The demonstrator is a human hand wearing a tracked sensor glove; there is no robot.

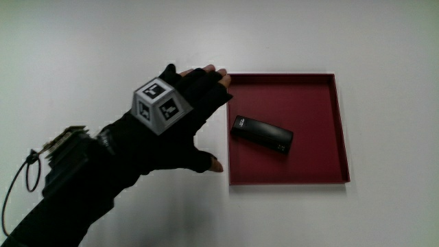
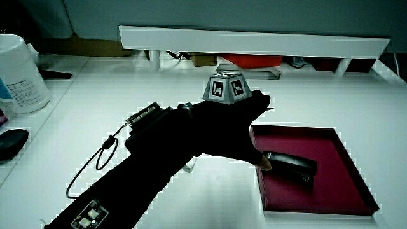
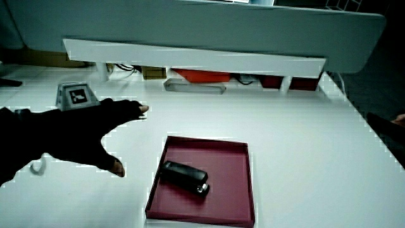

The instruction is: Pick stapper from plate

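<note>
A black stapler (image 1: pixel 261 134) lies flat in a shallow dark red square tray (image 1: pixel 322 89), close to the tray's rim nearest the hand. Both side views show the stapler (image 2: pixel 291 165) (image 3: pixel 185 175) in the tray (image 2: pixel 337 152) (image 3: pixel 234 190). The hand (image 1: pixel 180 118) in its black glove, with a patterned cube (image 1: pixel 159 105) on its back, hovers over the table just beside the tray. Its fingers are spread and hold nothing; the thumb tip (image 1: pixel 214 165) sits near the tray's rim. The hand (image 2: pixel 235 124) (image 3: pixel 95 133) does not touch the stapler.
A low white partition (image 2: pixel 254 39) (image 3: pixel 190 57) stands along the table's edge farthest from the person, with red and dark items under it. In a side view a white canister (image 2: pixel 19 76) and a dark oval object (image 2: pixel 11 143) sit near the table's edge. A cable loop (image 1: pixel 20 189) hangs from the forearm.
</note>
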